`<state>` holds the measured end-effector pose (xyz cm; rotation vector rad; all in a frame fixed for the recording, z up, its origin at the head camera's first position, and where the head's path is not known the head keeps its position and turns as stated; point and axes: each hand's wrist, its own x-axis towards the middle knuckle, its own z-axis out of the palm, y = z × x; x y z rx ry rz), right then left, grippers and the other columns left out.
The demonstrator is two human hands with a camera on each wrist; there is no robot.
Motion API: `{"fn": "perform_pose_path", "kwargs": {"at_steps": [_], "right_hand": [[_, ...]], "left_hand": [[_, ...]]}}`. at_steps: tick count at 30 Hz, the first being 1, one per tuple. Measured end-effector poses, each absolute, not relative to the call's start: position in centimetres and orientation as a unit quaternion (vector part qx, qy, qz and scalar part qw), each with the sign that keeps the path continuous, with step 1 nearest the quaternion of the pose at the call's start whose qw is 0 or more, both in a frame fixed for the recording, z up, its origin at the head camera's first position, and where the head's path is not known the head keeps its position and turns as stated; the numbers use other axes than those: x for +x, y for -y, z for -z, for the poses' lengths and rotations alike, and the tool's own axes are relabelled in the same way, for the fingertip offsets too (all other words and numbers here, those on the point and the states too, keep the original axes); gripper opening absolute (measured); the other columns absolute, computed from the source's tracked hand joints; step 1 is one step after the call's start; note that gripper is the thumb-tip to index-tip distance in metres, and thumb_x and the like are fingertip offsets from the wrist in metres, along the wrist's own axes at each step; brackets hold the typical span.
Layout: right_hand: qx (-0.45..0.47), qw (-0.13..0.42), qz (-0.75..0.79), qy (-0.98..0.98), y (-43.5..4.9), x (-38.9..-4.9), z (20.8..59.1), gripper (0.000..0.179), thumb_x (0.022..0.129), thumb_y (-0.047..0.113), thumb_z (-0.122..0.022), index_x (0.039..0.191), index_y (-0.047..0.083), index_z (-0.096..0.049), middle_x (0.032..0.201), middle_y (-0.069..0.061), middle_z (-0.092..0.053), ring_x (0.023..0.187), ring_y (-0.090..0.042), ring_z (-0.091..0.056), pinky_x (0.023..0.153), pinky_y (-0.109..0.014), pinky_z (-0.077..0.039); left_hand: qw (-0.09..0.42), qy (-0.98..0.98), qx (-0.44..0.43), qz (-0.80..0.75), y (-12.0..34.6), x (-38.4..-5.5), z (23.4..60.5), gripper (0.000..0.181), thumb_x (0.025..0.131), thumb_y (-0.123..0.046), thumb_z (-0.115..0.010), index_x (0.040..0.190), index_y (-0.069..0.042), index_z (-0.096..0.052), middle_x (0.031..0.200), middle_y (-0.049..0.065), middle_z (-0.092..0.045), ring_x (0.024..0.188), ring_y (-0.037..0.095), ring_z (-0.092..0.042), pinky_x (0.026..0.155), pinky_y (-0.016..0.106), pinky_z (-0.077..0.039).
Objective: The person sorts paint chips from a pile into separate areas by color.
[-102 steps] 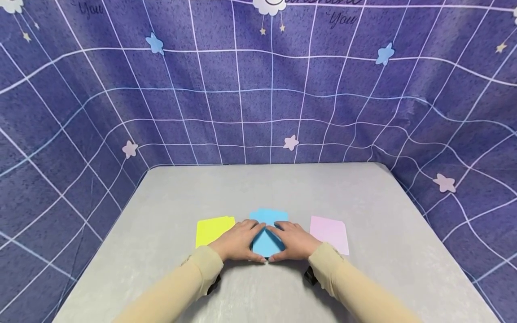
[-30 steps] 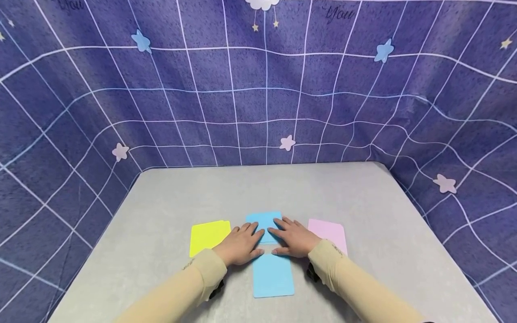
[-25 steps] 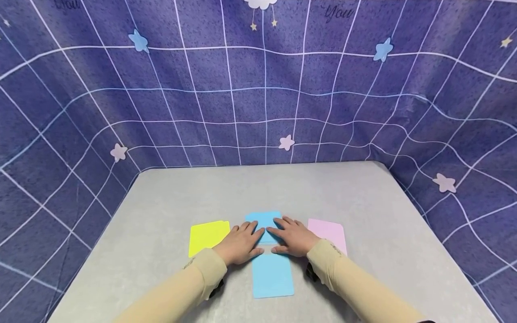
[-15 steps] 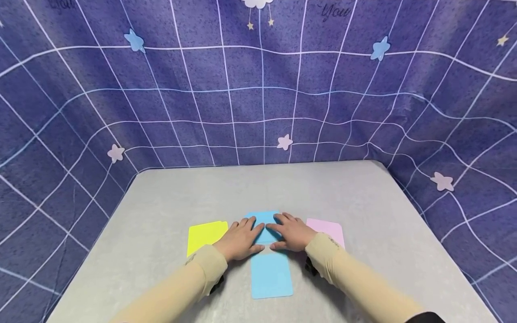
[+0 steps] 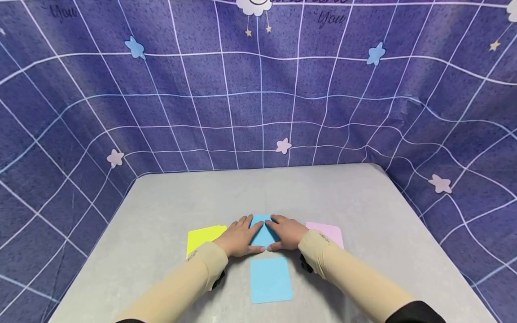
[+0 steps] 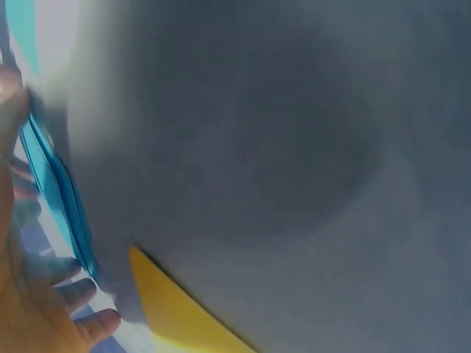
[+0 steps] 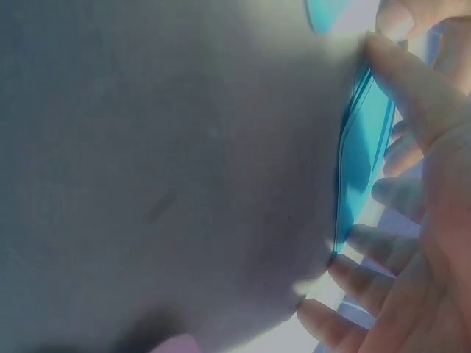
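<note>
grip with fingers and thumbs spread wide, left hand (image 5: 237, 238) along the left side of the blue stack (image 5: 264, 234), right hand (image 5: 288, 233) along its right side. both thumbs low by the near edge, tips close together, index fingers reaching in over the top face; force of the press hard to judge. blue stack flat on the grey table (image 5: 258, 192), between the two hands, with several thin layers, a little out of line, along its edge in both wrist views. just nearer the body, a blue card (image 5: 270, 280), flat, apart from the stack by a strip of grey. off to the left, partly hidden by the left hand, yellow cards (image 5: 203, 237), one corner jutting past another. off to the right, partly hidden, a pink card (image 5: 329, 232). farther out, beige sleeves (image 5: 171, 287); beyond the far edge, purple-blue cloth (image 5: 242, 107) with pale grid lines.
</note>
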<state>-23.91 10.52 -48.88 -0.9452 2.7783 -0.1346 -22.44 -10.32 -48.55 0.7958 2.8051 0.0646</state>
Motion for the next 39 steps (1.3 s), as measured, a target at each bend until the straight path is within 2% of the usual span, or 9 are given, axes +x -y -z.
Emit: {"fn": "perform_pose_path", "kwargs": {"at_steps": [5,11,21,29,39], "right_hand": [[-0.321,0.097,0.041,-0.941,-10.6,-24.1,48.9,0.085,0.084,0.061,-0.063,0.149,0.013,-0.038,0.150,-0.016,-0.034,0.134,-0.031,-0.039,0.101,-0.047,-0.040],[-0.322,0.083,0.055,-0.942,-10.3,-24.3,49.0,0.088,0.083,0.062,-0.064,0.151,0.014,-0.033,0.152,-0.021,-0.028,0.137,-0.034,-0.034,0.102,-0.049,-0.039],[-0.315,0.105,0.083,-0.940,-10.1,-24.3,48.4,0.093,0.082,0.062,-0.065,0.154,0.017,-0.026,0.155,-0.018,-0.024,0.140,-0.035,-0.027,0.107,-0.052,-0.032],[-0.321,0.092,0.079,-0.939,-10.5,-23.9,48.2,0.100,0.077,0.065,-0.069,0.154,0.016,-0.027,0.152,-0.018,-0.029,0.137,-0.034,-0.034,0.103,-0.052,-0.035],[-0.332,0.057,0.069,-0.939,-11.1,-22.8,47.8,0.097,0.077,0.067,-0.067,0.152,0.018,-0.031,0.150,-0.017,-0.034,0.134,-0.032,-0.038,0.099,-0.054,-0.038]], "left_hand": [[0.120,-0.956,0.263,-0.040,10.8,-23.3,48.9,0.088,0.086,-0.069,-0.052,0.153,-0.018,-0.029,0.155,0.021,-0.022,0.142,0.036,-0.023,0.110,0.053,-0.026],[0.107,-0.956,0.270,-0.034,11.0,-23.7,49.4,0.091,0.084,-0.073,-0.049,0.154,-0.019,-0.027,0.154,0.018,-0.026,0.141,0.034,-0.026,0.108,0.052,-0.028],[0.080,-0.959,0.272,-0.032,11.2,-23.4,49.2,0.093,0.082,-0.076,-0.047,0.154,-0.020,-0.027,0.152,0.019,-0.028,0.139,0.034,-0.029,0.107,0.053,-0.029],[0.055,-0.954,0.295,-0.027,11.3,-23.0,49.0,0.093,0.082,-0.077,-0.046,0.153,-0.018,-0.030,0.150,0.018,-0.032,0.137,0.033,-0.032,0.106,0.052,-0.031],[0.023,-0.948,0.318,-0.011,11.3,-22.2,48.8,0.091,0.083,-0.078,-0.042,0.152,-0.019,-0.032,0.148,0.018,-0.035,0.136,0.032,-0.034,0.104,0.052,-0.032]]}}
